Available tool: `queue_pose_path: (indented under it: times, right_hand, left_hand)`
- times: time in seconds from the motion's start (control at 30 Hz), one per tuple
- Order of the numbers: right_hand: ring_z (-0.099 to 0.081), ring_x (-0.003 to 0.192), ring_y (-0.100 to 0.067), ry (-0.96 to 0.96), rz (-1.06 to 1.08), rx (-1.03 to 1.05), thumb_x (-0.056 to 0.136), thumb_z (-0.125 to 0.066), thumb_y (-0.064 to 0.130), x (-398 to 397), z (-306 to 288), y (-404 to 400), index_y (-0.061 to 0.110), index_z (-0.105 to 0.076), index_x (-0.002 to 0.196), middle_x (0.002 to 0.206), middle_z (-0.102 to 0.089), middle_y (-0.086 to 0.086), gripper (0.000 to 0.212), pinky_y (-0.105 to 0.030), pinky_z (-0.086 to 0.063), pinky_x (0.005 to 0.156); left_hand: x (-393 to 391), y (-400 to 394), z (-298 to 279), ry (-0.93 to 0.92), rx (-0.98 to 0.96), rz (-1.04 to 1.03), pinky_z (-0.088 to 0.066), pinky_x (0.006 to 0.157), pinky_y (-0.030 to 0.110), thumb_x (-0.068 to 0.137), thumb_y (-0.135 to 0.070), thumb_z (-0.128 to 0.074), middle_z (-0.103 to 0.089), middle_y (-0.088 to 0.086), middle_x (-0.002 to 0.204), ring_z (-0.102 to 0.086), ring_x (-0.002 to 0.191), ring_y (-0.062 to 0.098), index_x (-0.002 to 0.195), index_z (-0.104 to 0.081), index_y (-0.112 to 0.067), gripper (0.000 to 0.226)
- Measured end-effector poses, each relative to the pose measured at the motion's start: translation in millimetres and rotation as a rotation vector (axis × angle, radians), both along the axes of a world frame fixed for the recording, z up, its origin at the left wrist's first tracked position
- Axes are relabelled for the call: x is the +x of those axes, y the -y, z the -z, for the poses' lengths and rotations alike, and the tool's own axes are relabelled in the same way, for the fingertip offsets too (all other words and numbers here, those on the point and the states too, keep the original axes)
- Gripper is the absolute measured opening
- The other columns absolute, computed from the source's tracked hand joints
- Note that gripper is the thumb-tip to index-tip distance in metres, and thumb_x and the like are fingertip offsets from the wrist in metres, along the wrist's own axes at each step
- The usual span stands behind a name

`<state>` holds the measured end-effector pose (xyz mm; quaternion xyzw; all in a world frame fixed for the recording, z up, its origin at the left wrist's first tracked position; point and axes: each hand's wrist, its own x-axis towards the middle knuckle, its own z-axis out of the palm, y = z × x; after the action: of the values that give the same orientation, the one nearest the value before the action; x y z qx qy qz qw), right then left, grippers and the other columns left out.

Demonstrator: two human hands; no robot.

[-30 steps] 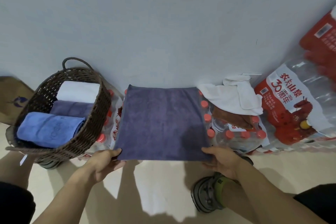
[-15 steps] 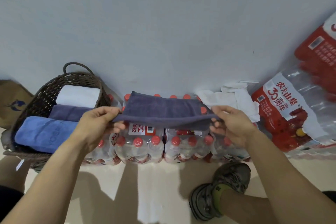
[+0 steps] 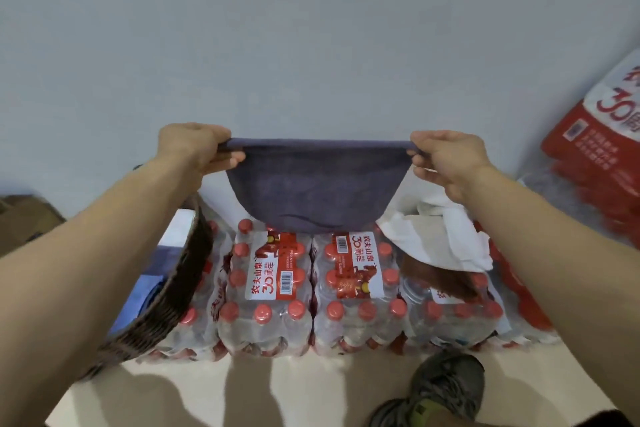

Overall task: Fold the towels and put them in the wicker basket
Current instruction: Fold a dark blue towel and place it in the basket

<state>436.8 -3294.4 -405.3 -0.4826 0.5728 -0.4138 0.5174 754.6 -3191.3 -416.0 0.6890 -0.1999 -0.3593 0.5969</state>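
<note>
You held the towel (image 3: 313, 191) up before the wall (image 3: 311, 28), your left hand (image 3: 194, 146) at one end, your right hand (image 3: 446, 156) at the other. Below it lay bottle packs (image 3: 311, 291) side by side on the floor (image 3: 207, 399). The basket (image 3: 173, 291) sat at their left; a cloth (image 3: 446, 239) lay on their right part. Your shoe (image 3: 446, 388) stood before them.

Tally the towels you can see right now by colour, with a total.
Purple: 2, the held towel and one in the basket
Blue: 1, in the basket
White: 2, one in the basket, one crumpled on the bottles
Total: 5
</note>
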Motion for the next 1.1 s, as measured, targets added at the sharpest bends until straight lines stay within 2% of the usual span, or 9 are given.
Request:
queue_pose_path:
  times: [0.1, 0.2, 0.4, 0.6, 0.73, 0.87, 0.93, 1.0, 1.1]
  right_hand:
    - [-0.062, 0.06, -0.013, -0.08, 0.038, -0.12, 0.088, -0.072, 0.017, 4, -5, 11, 0.017, -0.069, 0.084, 0.08, -0.069, -0.004, 0.005, -0.026, -0.059, 0.062]
    - [-0.069, 0.075, -0.011, -0.163, 0.046, -0.278, 0.087, -0.074, 0.019, 1, -8, 15, 0.025, -0.072, 0.083, 0.083, -0.072, 0.004, 0.007, -0.024, -0.059, 0.067]
    - [-0.073, 0.068, -0.014, -0.22, -0.055, -0.328, 0.085, -0.075, 0.009, -18, 15, -10, 0.02, -0.074, 0.088, 0.076, -0.073, -0.003, 0.011, -0.026, -0.059, 0.06]
    - [-0.071, 0.058, -0.018, -0.51, -0.323, -0.064, 0.084, -0.076, 0.013, -65, 81, -63, 0.017, -0.073, 0.087, 0.063, -0.072, -0.004, 0.005, -0.029, -0.058, 0.054]
    - [-0.066, 0.051, -0.009, -0.709, -0.613, 0.14, 0.081, -0.079, 0.014, -82, 111, -93, 0.016, -0.075, 0.076, 0.06, -0.071, -0.002, 0.007, -0.018, -0.049, 0.046]
    - [-0.066, 0.05, -0.012, -0.739, -0.762, 0.313, 0.081, -0.08, 0.014, -86, 128, -112, 0.014, -0.076, 0.075, 0.06, -0.072, -0.003, 0.008, -0.023, -0.052, 0.049]
    - [-0.071, 0.059, -0.017, -0.711, -0.761, 0.432, 0.079, -0.082, 0.013, -88, 133, -117, 0.01, -0.075, 0.081, 0.065, -0.074, -0.008, 0.009, -0.028, -0.057, 0.055]
    - [-0.072, 0.065, -0.02, -0.679, -0.779, 0.51, 0.072, -0.087, 0.012, -89, 134, -119, 0.005, -0.074, 0.087, 0.071, -0.075, -0.011, 0.021, -0.031, -0.06, 0.061]
    - [-0.071, 0.065, -0.015, -0.686, -0.845, 0.567, 0.052, -0.097, 0.019, -87, 130, -119, 0.007, -0.075, 0.089, 0.069, -0.074, -0.003, 0.045, -0.025, -0.056, 0.06]
  left_hand:
    - [2, 9, -6, 0.192, -0.058, -0.015, -0.056, 0.051, 0.019, 0.087, -0.007, -0.069, -0.067, 0.012, 0.078, -0.067, 0.051, 0.018, 0.079, -0.067, -0.008, 0.009]
    - [7, 9, -7, 0.399, -0.142, 0.019, -0.055, 0.06, 0.013, 0.088, -0.01, -0.07, -0.07, 0.006, 0.085, -0.069, 0.069, 0.012, 0.096, -0.072, -0.011, 0.008]
    - [3, -23, 23, 0.379, -0.207, 0.047, -0.057, 0.062, 0.016, 0.09, -0.001, -0.066, -0.07, 0.002, 0.092, -0.073, 0.066, 0.015, 0.109, -0.07, -0.012, 0.023]
    - [-14, -91, 83, 0.229, 0.125, 0.286, -0.057, 0.053, 0.018, 0.088, 0.007, -0.064, -0.071, 0.011, 0.081, -0.068, 0.054, 0.011, 0.093, -0.073, -0.003, 0.014]
    - [-24, -137, 111, 0.239, 0.42, 0.5, -0.06, 0.059, 0.025, 0.083, 0.004, -0.072, -0.074, 0.019, 0.083, -0.069, 0.063, 0.022, 0.091, -0.074, 0.0, 0.01]
    - [-32, -159, 119, 0.163, 0.554, 0.691, -0.055, 0.049, 0.024, 0.073, 0.005, -0.08, -0.072, 0.027, 0.087, -0.063, 0.056, 0.02, 0.095, -0.072, -0.002, 0.025]
    - [-32, -165, 123, 0.188, 0.569, 0.812, -0.055, 0.058, 0.016, 0.069, 0.01, -0.08, -0.075, 0.014, 0.088, -0.067, 0.065, 0.012, 0.097, -0.07, -0.003, 0.032]
    - [-33, -170, 128, 0.297, 0.59, 0.939, -0.05, 0.057, 0.01, 0.072, 0.006, -0.08, -0.071, -0.009, 0.067, -0.065, 0.06, 0.001, 0.092, -0.067, -0.013, 0.031]
    - [-29, -175, 139, 0.447, 0.508, 0.887, -0.043, 0.048, 0.012, 0.079, -0.003, -0.079, -0.064, -0.005, 0.056, -0.059, 0.051, 0.012, 0.079, -0.074, -0.014, 0.011]
